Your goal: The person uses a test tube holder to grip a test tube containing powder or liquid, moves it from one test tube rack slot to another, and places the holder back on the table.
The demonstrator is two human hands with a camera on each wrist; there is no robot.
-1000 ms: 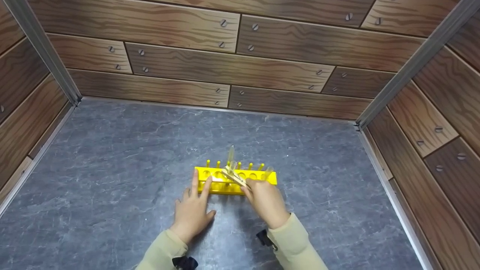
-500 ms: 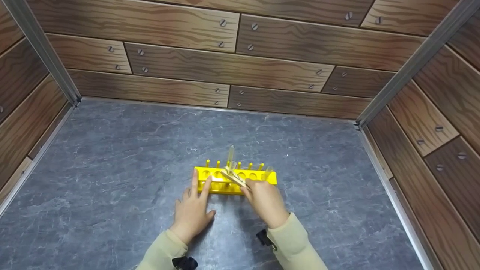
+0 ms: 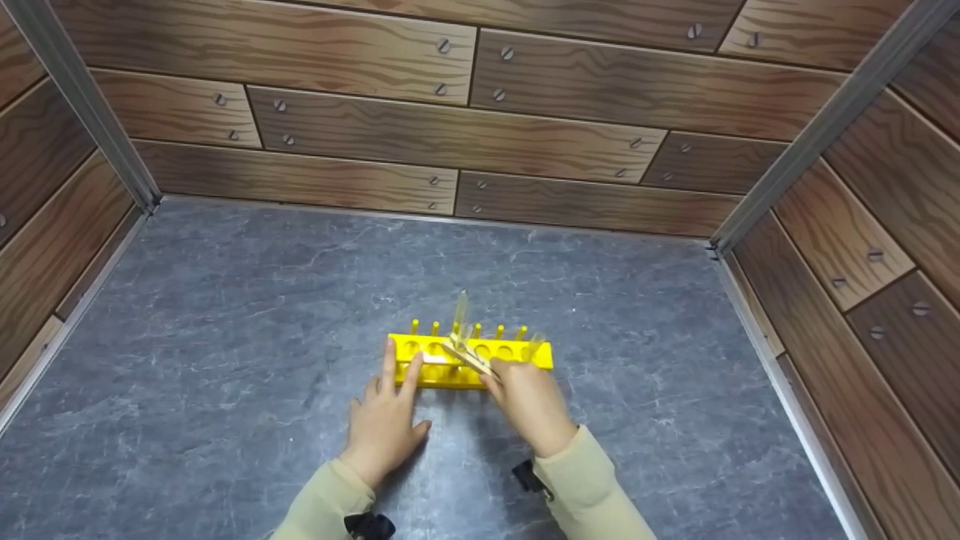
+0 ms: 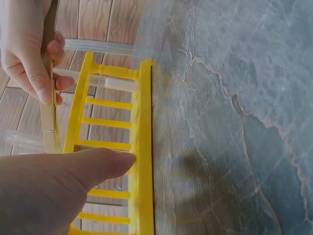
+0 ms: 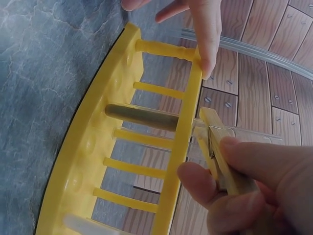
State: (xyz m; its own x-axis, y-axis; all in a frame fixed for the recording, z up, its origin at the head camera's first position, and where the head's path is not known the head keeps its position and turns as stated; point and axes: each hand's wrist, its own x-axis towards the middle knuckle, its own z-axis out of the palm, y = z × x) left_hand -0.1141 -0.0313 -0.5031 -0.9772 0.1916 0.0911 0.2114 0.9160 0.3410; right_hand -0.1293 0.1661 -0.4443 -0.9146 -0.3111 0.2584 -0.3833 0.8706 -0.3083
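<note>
A yellow test tube rack (image 3: pixel 442 373) stands on the grey marbled surface. My left hand (image 3: pixel 381 431) rests its straight fingers on the rack's left end, thumb spread apart. My right hand (image 3: pixel 534 405) grips a wooden test tube clamp (image 3: pixel 472 357), whose jaws point up and left over the rack's top. In the right wrist view the clamp's jaws lie at the upper part of a test tube (image 5: pixel 146 117) with dark contents, standing in the rack. Another clear test tube (image 3: pixel 534 348) stands at the right end, and one more tube (image 3: pixel 460 309) sits over a back peg.
Thin yellow pegs (image 3: pixel 500 331) line the rack's back edge. Wood-patterned panels (image 3: pixel 360 176) enclose the back and sides, with metal strips (image 3: pixel 817 124) at the corners. The marbled floor (image 3: pixel 225 315) spreads around the rack.
</note>
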